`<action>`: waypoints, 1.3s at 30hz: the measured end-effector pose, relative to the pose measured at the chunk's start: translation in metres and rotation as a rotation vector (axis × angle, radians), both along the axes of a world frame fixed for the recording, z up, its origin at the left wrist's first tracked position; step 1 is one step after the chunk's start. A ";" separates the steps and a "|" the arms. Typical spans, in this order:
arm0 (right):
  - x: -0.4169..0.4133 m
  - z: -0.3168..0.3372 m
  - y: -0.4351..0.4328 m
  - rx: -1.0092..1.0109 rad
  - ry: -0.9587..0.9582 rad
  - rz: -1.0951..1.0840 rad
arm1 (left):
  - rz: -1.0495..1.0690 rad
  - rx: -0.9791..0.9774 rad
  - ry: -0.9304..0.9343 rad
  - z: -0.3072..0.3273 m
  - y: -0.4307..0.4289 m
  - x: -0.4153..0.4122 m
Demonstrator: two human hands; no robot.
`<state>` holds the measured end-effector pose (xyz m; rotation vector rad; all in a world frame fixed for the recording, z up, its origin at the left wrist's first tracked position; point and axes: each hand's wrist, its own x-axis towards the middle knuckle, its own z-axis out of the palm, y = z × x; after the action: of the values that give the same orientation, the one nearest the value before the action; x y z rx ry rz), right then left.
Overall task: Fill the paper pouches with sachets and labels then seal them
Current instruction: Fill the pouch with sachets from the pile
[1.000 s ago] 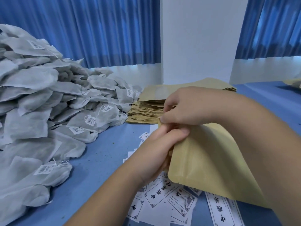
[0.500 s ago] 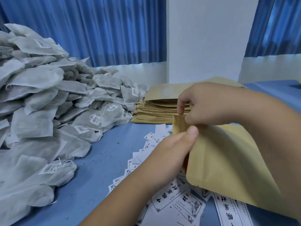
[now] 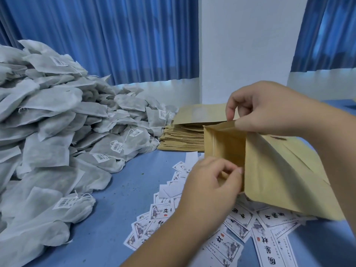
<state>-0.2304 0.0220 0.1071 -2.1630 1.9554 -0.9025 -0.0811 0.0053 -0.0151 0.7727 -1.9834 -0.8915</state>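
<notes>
Head view: a person's two bare hands hold a brown paper pouch (image 3: pixel 279 170) above a blue bench (image 3: pixel 107 218), its mouth pulled open and turned to the left. The right hand (image 3: pixel 265 108) has its grip clamped on the pouch's upper lip, thumb and forefinger pinching the top corner. The left hand (image 3: pixel 210 185) has its grip clamped on the lower lip, fingers curled and pinching the paper at the bottom of the mouth. What lies inside the pouch cannot be made out.

Under the pouch and spreading toward the camera lie loose printed labels (image 3: pixel 231 237) — white slips with black characters and small ink drawings, overlapping one another on the bench. Behind the pouch, partly hidden by its top edge, stands a stack of flat pouches (image 3: pixel 185 137) of the same brown paper. Left of the pouch, a high heap of grey-white sachets (image 3: pixel 48 122) — many with barcode tags on strings — reaches up to the stack. Beyond the pouch hang blue curtains (image 3: pixel 115 35) on either side of a white pillar (image 3: pixel 246 45).
</notes>
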 end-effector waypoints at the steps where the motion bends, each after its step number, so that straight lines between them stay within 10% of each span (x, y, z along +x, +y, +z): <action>1: 0.000 0.000 0.000 0.008 0.015 0.003 | -0.017 -0.058 -0.024 0.000 0.005 -0.003; 16: 0.001 -0.018 -0.011 0.113 0.029 0.081 | -0.190 0.140 0.124 0.028 -0.034 0.038; 23: 0.001 -0.024 -0.016 0.153 -0.032 0.085 | 0.621 -0.400 -0.705 0.028 -0.137 0.064; 29: -0.002 -0.026 -0.021 0.181 -0.037 0.077 | 0.814 -0.560 -1.195 0.053 -0.220 0.091; 39: -0.003 -0.029 -0.027 0.200 -0.012 0.056 | 0.854 -0.356 -1.210 0.059 -0.268 0.106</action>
<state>-0.2330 -0.0049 0.0786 -2.0833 1.8804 -0.6776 0.0246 -0.2624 0.0441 1.9942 -2.2230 0.5963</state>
